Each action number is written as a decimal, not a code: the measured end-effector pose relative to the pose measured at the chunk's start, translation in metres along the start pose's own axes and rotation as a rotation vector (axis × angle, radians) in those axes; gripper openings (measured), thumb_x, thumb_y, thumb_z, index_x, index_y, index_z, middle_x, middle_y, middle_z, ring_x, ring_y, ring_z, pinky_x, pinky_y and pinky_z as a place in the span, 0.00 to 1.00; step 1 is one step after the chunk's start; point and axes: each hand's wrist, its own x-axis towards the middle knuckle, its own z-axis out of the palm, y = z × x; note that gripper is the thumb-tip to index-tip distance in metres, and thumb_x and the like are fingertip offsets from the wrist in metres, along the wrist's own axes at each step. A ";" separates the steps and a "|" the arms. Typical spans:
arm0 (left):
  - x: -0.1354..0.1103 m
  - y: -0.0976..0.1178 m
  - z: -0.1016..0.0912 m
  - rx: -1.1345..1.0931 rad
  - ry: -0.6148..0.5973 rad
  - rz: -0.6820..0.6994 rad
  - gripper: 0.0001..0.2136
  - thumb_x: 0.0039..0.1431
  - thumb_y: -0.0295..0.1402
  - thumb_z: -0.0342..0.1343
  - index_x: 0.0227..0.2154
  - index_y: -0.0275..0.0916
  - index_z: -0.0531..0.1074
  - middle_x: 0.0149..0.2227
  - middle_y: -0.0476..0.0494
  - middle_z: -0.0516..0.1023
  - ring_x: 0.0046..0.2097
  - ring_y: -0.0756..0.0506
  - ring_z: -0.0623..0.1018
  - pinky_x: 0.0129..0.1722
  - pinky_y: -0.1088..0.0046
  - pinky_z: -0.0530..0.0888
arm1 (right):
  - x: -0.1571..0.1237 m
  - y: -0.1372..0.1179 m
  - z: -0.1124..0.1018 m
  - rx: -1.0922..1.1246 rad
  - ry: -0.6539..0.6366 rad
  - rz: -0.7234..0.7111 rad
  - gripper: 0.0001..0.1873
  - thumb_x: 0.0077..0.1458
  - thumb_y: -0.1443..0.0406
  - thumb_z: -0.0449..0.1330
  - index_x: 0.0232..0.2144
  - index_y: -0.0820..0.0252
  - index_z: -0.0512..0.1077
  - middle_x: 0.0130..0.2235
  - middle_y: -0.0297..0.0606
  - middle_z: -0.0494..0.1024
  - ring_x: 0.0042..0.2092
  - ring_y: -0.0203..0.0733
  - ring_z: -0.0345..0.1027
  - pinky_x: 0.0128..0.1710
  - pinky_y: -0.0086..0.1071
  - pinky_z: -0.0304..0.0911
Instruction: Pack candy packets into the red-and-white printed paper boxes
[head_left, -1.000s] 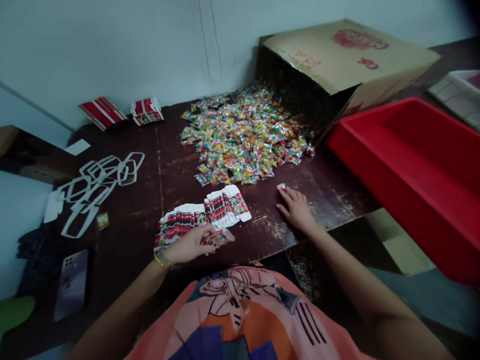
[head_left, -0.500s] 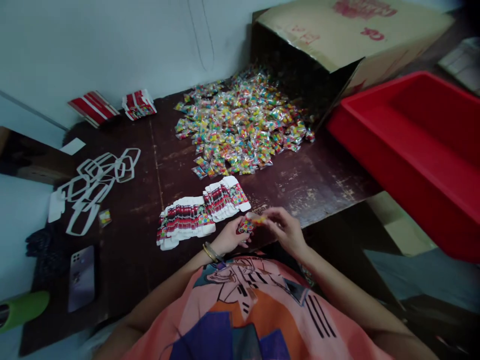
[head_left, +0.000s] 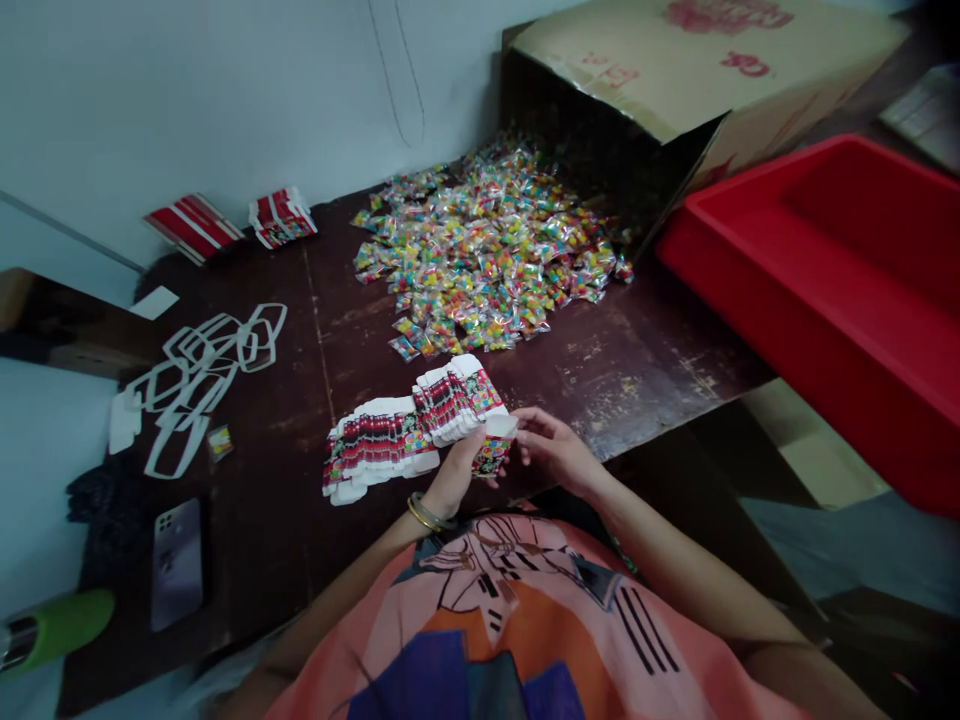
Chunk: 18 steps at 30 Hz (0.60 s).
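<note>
My left hand (head_left: 454, 480) is closed around a small printed candy box (head_left: 492, 456), holding it near the table's front edge. The box's white flap stands up at its top. At the flap's right side, the bent fingers of my right hand (head_left: 559, 452) pinch the box; no candy packet shows between them. Just left of my hands lie overlapping rows of flat red-and-white candy boxes (head_left: 371, 440). Farther back spreads a large heap of clear packets of colourful candy (head_left: 480, 255).
A big open cardboard box (head_left: 705, 70) stands behind the heap, with a red tray (head_left: 795, 300) at right. Leftward are white paper bands (head_left: 184, 400), a lone candy packet (head_left: 220, 441), a phone (head_left: 178, 565), a green bottle (head_left: 71, 625) and stacks of cartons (head_left: 195, 228).
The candy packet that my right hand held at the box's opening is no longer visible. My right hand has moved slightly left to the flap, which now shows more plainly.
</note>
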 end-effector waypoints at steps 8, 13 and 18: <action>0.003 0.012 -0.006 0.124 -0.123 0.031 0.20 0.55 0.46 0.52 0.40 0.33 0.72 0.34 0.42 0.75 0.33 0.46 0.74 0.27 0.72 0.72 | 0.002 -0.008 0.001 0.323 -0.156 0.346 0.15 0.43 0.67 0.70 0.35 0.62 0.73 0.31 0.33 0.77 0.28 0.30 0.71 0.35 0.28 0.71; -0.003 0.026 -0.008 0.655 -0.181 0.274 0.11 0.53 0.37 0.55 0.35 0.35 0.72 0.32 0.47 0.73 0.36 0.47 0.71 0.36 0.73 0.69 | 0.010 -0.010 0.001 0.051 -0.279 0.313 0.14 0.40 0.72 0.66 0.34 0.62 0.75 0.32 0.34 0.76 0.31 0.33 0.70 0.31 0.28 0.69; 0.000 0.023 -0.012 0.686 -0.173 0.252 0.11 0.52 0.38 0.56 0.33 0.35 0.73 0.31 0.47 0.73 0.36 0.46 0.70 0.35 0.73 0.68 | 0.007 -0.020 0.007 -0.586 -0.269 -0.192 0.10 0.46 0.75 0.61 0.33 0.60 0.77 0.34 0.36 0.75 0.36 0.36 0.69 0.37 0.30 0.66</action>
